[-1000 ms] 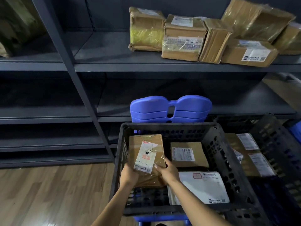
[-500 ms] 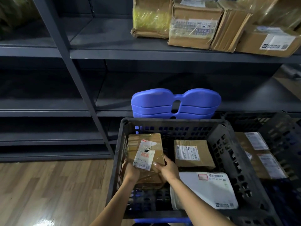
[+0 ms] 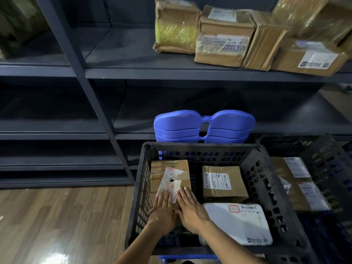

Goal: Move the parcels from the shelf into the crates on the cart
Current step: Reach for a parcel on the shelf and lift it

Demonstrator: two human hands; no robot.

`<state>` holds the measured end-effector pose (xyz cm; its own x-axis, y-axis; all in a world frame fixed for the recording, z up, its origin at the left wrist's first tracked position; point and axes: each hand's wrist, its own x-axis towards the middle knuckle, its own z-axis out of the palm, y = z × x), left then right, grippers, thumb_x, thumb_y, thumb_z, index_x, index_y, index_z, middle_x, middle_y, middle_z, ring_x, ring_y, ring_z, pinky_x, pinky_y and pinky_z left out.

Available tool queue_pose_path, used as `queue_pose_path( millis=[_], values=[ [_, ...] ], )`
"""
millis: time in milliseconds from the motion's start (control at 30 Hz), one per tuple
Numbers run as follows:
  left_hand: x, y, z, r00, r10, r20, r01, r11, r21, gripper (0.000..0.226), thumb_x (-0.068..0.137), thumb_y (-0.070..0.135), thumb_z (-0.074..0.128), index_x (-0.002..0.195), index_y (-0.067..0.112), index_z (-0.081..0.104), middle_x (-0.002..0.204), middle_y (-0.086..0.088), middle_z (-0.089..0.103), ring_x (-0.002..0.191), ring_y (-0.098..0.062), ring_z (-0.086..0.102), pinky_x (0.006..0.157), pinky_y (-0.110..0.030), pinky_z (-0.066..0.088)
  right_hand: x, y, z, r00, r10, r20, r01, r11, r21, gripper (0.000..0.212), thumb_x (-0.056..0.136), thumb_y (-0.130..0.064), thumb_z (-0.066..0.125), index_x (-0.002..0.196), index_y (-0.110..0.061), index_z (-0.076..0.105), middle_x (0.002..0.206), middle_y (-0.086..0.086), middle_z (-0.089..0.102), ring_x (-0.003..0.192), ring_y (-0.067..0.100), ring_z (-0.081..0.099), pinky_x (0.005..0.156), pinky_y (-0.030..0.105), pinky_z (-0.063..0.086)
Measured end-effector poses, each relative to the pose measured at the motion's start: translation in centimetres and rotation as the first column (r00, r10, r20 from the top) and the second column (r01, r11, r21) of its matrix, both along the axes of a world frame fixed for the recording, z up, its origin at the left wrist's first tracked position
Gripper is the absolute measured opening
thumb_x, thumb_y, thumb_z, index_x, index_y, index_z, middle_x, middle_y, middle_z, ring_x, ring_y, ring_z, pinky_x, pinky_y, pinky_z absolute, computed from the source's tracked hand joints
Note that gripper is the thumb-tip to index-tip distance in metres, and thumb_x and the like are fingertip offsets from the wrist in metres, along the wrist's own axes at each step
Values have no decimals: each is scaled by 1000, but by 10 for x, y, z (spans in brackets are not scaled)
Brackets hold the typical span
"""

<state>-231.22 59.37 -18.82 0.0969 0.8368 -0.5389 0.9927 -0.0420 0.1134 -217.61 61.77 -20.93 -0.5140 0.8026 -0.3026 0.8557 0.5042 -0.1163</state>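
Hands flat: your left hand [image 3: 163,210] and right hand [image 3: 190,208] press straight-fingered on the brown parcel [image 3: 169,174], gripping nothing. It lies in the crate [image 3: 200,146], left side, probably bottomed out; hard to tell. Press it level, lift clear; parcels [image 3: 224,39] wait on the shelf [image 3: 123,60].

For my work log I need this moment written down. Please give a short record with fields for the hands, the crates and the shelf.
left hand: flat on the brown parcel, fingers straight
right hand: flat on the same parcel, beside the left hand
near crate: brown parcel at its left; small box and white bag at its right
second crate: to the right, labelled parcels inside
shelf: several boxes not yet moved
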Motion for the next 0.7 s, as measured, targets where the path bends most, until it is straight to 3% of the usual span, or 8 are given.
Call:
queue_pose_path(
  millis=[133,367,533,700],
  values=[
    [-7,-2,-7,996,24,81,-27,999,31,65,104,36,18,150,5,-15,157,-14,-24,145,-27,-24,118,-36,-14,-4,3,-7,999,-22,23,23,1000,-16,61,104,-36,18,153,-11,-8,159,7,-19,145,28,-23,110,41,-22],
    [-2,7,15,1000,4,-13,-4,1000,10,65,104,35,22,153,6,-10,159,-12,-19,147,-26,-20,121,-38,-7,2,11,23,997,-32,-68,24,994,-108,61,104,-35,25,155,-12,0,161,5,-11,148,22,-16,118,34,-9],
    [-4,11,64,996,-31,-85,41,992,116,71,102,44,21,150,4,-14,160,-11,-19,147,-27,-19,120,-39,-9,12,14,75,993,-65,-98,60,997,-54,60,104,-36,24,155,-15,-1,161,2,-13,148,19,-16,118,33,-8],
    [-7,28,128,993,-70,-93,91,963,252,69,103,44,20,153,4,-5,162,-11,-8,149,-26,-9,121,-38,-6,22,26,142,985,-119,-122,128,990,66,62,104,-40,24,155,-16,-1,162,3,-11,148,20,-13,119,34,-5]
  ],
)
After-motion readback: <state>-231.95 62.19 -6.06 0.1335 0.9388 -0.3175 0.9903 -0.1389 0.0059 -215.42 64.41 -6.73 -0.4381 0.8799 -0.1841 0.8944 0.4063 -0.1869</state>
